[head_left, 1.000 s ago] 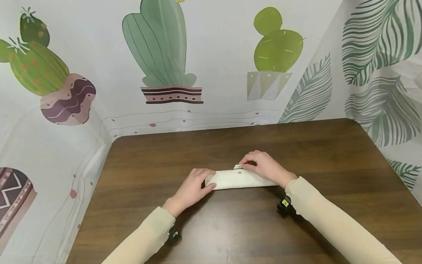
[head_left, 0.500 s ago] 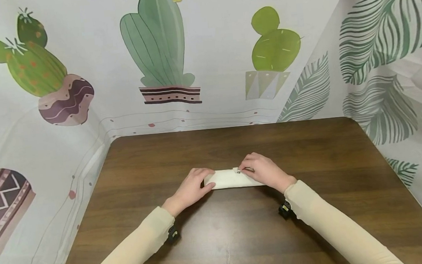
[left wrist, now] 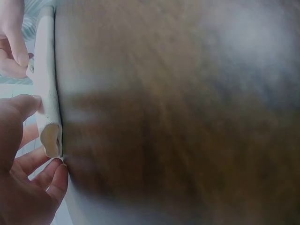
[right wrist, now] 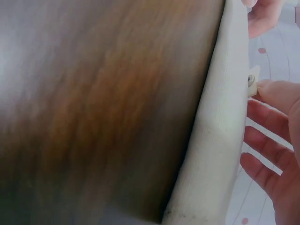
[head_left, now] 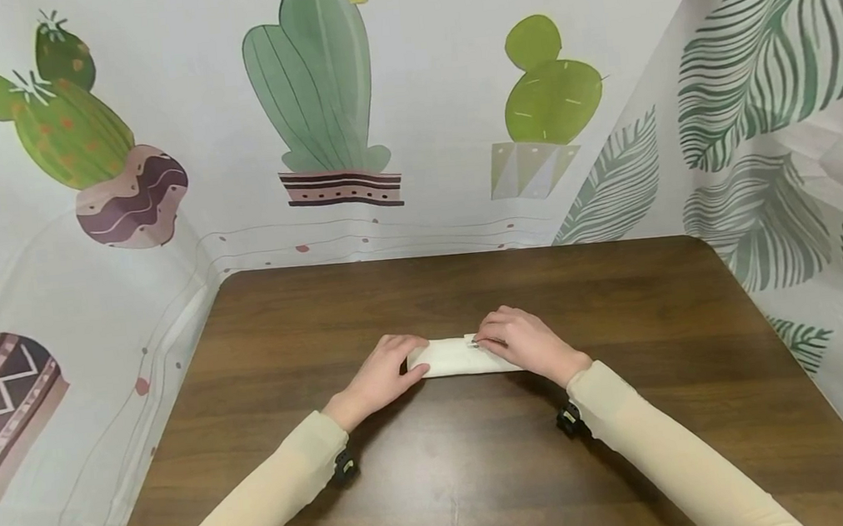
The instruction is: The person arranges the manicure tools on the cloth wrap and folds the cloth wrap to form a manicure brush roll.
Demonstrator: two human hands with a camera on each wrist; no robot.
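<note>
A long cream pouch (head_left: 448,358), folded or rolled into a narrow bar, lies crosswise on the brown table. My left hand (head_left: 380,375) holds its left end, thumb on the near side and fingers round the far side. That end shows as a hollow fold (left wrist: 50,139) in the left wrist view. At the pouch's upper edge, my right hand (head_left: 529,341) pinches a small tab with a metal snap (right wrist: 251,84) between thumb and forefinger. Its other fingers lie along the far side, and the hand covers the pouch's right part in the head view.
The wood-grain table (head_left: 440,470) has rounded far corners and stands against a white cloth backdrop (head_left: 434,61) printed with cacti and leaves. A small black camera (head_left: 345,468) sits at the left wrist, another black camera (head_left: 568,420) at the right.
My right hand has moved slightly down and left, bringing the raised tab down onto the pouch's upper edge, over the snap that showed there before. The left hand stays put.
</note>
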